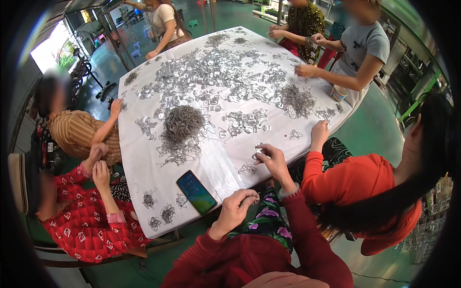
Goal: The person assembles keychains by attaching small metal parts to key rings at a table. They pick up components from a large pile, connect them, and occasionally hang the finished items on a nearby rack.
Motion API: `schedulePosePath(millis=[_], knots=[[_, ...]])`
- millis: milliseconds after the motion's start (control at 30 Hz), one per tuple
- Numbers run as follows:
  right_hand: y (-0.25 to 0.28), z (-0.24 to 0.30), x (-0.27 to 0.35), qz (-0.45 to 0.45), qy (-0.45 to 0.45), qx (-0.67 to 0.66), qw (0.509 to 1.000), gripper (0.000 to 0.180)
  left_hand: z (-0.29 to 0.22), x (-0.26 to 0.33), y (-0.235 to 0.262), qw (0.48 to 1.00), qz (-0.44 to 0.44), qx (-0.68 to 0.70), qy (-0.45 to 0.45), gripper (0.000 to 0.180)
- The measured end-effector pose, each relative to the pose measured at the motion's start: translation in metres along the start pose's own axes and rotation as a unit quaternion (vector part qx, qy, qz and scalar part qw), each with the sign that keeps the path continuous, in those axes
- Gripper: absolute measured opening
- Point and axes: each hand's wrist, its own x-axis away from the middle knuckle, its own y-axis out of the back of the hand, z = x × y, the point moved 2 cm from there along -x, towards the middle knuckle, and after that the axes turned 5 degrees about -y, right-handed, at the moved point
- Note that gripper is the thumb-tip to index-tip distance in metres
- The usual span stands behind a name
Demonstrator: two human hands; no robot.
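Observation:
My right hand is over the table's near edge, its fingertips closed on a small shiny metal buckle. Below and to its left, my left hand is closed in a pinch in front of my lap; what lies between its fingertips is too small to make out. A small heap of bent wire pieces lies on the cloth beside my right hand. Farther in is a cluster of loose silver buckles. A large tangled heap of thin wire pieces sits left of them.
A smartphone with a lit screen lies at the near edge of the white-covered table. Buckles are spread over its far half. Several people work around it; one in an orange-red top sits close on my right. A cup stands far right.

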Motion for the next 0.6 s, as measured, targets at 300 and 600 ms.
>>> schedulePosePath(millis=[300, 600], knots=[[-0.001, 0.043, 0.131, -0.022, 0.002, -0.162, 0.987, 0.013, -0.002, -0.005, -0.013, 0.996, -0.026, -0.075, -0.049, 0.007], [-0.007, 0.025, 0.129, -0.067, 0.041, -0.221, 0.972, 0.020, 0.006, -0.001, -0.018, 0.990, -0.047, -0.107, -0.082, 0.012]])
